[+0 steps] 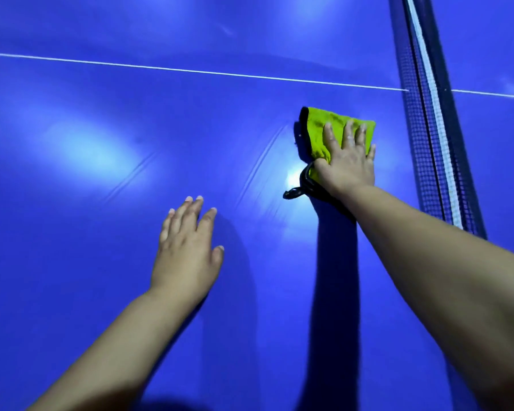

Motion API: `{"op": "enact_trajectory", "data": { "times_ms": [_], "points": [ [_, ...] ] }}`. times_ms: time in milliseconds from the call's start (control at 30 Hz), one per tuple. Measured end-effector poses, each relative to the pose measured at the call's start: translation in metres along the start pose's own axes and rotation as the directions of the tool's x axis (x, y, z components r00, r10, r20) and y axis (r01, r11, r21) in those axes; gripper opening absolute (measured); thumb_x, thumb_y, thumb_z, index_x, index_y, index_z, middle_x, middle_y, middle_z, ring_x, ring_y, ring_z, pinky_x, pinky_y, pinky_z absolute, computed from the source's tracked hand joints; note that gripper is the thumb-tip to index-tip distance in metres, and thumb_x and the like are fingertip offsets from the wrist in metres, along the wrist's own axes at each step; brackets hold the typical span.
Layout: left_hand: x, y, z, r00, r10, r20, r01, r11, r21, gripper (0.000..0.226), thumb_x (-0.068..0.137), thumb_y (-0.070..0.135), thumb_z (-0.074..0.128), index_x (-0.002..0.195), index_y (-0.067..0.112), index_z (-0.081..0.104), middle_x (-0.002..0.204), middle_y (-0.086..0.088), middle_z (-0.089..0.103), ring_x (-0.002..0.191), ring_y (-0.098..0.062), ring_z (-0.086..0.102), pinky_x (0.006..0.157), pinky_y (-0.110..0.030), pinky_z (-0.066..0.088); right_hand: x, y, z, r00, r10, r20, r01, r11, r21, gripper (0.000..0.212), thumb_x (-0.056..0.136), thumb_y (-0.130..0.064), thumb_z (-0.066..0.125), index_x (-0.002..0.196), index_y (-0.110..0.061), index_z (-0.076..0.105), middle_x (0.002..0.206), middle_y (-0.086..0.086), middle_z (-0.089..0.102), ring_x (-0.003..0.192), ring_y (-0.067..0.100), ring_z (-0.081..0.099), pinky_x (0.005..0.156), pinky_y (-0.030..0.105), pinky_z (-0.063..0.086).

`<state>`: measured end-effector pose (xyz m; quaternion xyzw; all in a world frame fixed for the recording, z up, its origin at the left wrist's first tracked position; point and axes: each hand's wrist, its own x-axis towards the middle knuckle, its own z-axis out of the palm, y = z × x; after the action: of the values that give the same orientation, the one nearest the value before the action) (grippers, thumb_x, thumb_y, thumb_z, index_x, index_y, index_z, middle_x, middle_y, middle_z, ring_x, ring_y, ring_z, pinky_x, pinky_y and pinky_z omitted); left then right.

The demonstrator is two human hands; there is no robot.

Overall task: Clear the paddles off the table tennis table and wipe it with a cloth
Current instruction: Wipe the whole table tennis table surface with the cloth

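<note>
A blue table tennis table (101, 262) fills the view. My right hand (346, 161) presses flat, with straight spread fingers, on a yellow-green cloth with a black edge (319, 132), a little left of the net. A black loop of the cloth (298, 188) sticks out below my palm. My left hand (187, 250) lies flat on the bare table surface with straight fingers, lower and to the left of the cloth. No paddle shows anywhere in view.
The net (431, 120) with its white top band runs from the top right down toward the right edge. A thin white centre line (190, 71) crosses the table beyond the cloth. Streaks and bright light reflections mark the surface.
</note>
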<state>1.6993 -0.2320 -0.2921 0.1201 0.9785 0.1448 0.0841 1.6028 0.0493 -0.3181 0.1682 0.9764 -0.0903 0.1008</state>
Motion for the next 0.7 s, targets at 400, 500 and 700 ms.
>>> {"op": "enact_trajectory", "data": {
  "times_ms": [400, 500, 700],
  "points": [
    [-0.19, -0.072, -0.021, 0.989, -0.149, -0.026, 0.148, 0.989, -0.01, 0.062, 0.085, 0.025, 0.062, 0.141, 0.011, 0.039, 0.153, -0.009, 0.025, 0.144, -0.023, 0.012, 0.116, -0.034, 0.002, -0.239, -0.076, 0.055, 0.962, -0.253, 0.1, 0.259, 0.964, -0.055, 0.079, 0.086, -0.04, 0.045, 0.153, -0.037, 0.003, 0.161, 0.009, -0.01, 0.147, 0.023, -0.018, 0.117, 0.052, -0.009],
    [-0.245, -0.093, -0.026, 0.98, -0.198, -0.027, 0.198, 0.98, 0.004, 0.062, 0.085, 0.026, 0.062, 0.14, 0.011, 0.039, 0.153, -0.009, 0.025, 0.144, -0.023, 0.013, 0.116, -0.034, 0.002, -0.298, -0.105, 0.076, 0.939, -0.325, 0.11, 0.333, 0.941, -0.06, 0.082, 0.08, -0.055, 0.036, 0.153, -0.039, 0.002, 0.161, 0.01, -0.011, 0.147, 0.025, -0.019, 0.116, 0.053, -0.01],
    [-0.322, -0.118, -0.033, 0.962, -0.27, -0.046, 0.271, 0.962, 0.022, 0.063, 0.085, 0.028, 0.063, 0.141, 0.011, 0.04, 0.153, -0.009, 0.026, 0.144, -0.025, 0.014, 0.116, -0.037, 0.006, -0.4, -0.158, 0.118, 0.856, -0.499, 0.135, 0.511, 0.856, -0.077, 0.079, 0.082, -0.066, 0.033, 0.152, -0.041, 0.006, 0.161, 0.01, -0.008, 0.147, 0.026, -0.017, 0.114, 0.056, -0.013]
  ]
}}
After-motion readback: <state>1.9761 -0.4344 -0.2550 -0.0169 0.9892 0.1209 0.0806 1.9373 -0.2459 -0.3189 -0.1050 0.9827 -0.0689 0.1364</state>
